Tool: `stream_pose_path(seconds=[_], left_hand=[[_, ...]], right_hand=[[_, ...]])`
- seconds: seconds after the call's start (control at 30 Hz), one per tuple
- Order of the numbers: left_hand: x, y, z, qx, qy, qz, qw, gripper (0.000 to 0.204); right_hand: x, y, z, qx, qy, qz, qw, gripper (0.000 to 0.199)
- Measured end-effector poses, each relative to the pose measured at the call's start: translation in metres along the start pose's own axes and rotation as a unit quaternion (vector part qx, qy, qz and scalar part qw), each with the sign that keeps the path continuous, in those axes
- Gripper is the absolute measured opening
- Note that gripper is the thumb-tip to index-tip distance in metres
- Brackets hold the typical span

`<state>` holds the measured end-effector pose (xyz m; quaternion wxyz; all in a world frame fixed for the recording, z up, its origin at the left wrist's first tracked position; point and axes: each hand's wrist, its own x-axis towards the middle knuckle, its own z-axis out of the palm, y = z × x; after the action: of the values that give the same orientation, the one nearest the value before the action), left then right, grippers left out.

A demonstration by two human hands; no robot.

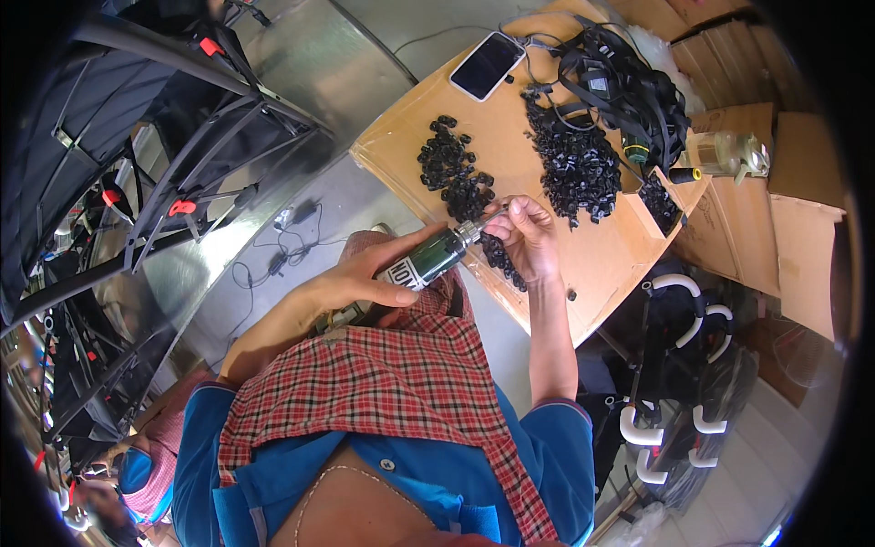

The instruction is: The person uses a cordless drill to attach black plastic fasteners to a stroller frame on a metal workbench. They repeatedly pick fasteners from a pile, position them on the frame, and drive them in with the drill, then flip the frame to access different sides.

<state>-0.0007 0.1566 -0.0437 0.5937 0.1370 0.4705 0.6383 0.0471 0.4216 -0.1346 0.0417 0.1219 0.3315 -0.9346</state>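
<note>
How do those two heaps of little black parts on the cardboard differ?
The right heap is bigger and denser; the left heap is smaller and looser. The right heap lies beside the black straps; the left heap trails down toward the right hand. Both are small black pieces on the cardboard.

Grey concrete floor (365, 196) in bright daylight, cables (273, 251) trailing across it. Cardboard-topped work table (602, 246) at centre right. Black folded frames (137, 182) stacked far left; brown cardboard boxes (784, 228) far right, white-handled black frames (674, 365) near right.
</note>
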Motion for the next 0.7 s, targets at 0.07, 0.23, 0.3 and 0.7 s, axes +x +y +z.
stream_pose_path(seconds=[0.07,0.23,0.3,0.7], left_hand=[[0.002,-0.001,0.002,0.009,0.01,-0.009,1.0,0.103],[0.008,-0.012,-0.002,-0.02,-0.018,0.0,1.0,0.105],[0.008,-0.016,-0.005,-0.006,-0.034,0.008,0.999,0.105],[0.001,-0.017,0.0,-0.051,0.022,0.026,0.998,0.11]], right_hand=[[-0.003,-0.002,-0.002,-0.08,0.005,-0.012,0.997,0.018],[-0.013,-0.005,-0.011,-0.089,-0.025,0.004,0.996,0.016],[-0.022,-0.009,-0.014,-0.175,0.006,-0.043,0.984,0.017],[0.002,-0.013,-0.154,-0.779,0.232,-0.316,0.489,0.017]])
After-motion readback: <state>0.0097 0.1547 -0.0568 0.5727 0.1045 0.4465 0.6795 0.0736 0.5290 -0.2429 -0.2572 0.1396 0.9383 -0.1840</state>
